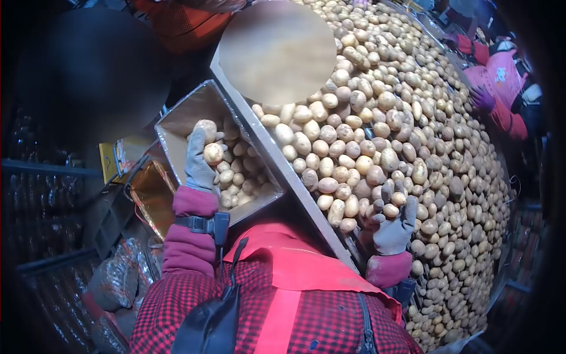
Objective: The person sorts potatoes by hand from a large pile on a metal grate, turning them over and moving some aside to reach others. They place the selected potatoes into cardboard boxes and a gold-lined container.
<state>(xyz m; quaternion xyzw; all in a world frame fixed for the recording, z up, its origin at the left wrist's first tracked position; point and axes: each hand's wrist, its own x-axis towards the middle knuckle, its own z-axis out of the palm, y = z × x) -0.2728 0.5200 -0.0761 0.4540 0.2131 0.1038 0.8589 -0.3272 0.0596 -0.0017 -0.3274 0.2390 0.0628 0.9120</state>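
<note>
My left hand [199,165], in a grey glove, is over the metal bin [174,138] at my left. Its fingers are closed around two potatoes: a larger rough one [206,130] and a smooth yellowish one [213,154]. Smaller potatoes [239,177] lie below it in the bin. On the other side, my right hand [394,231], also gloved in grey, is palm up at the near edge of the wide potato heap [424,171]. Its fingers curl about a small potato [391,210], with another [398,199] against the fingertips.
A metal ledge [306,203] runs between the bin and the heap. Filled plastic sacks [115,283] stand at my lower left, near a foil-like lined box [154,197]. Across the heap, a person in a pink apron [500,76] has a purple-gloved hand [482,99] at its edge.
</note>
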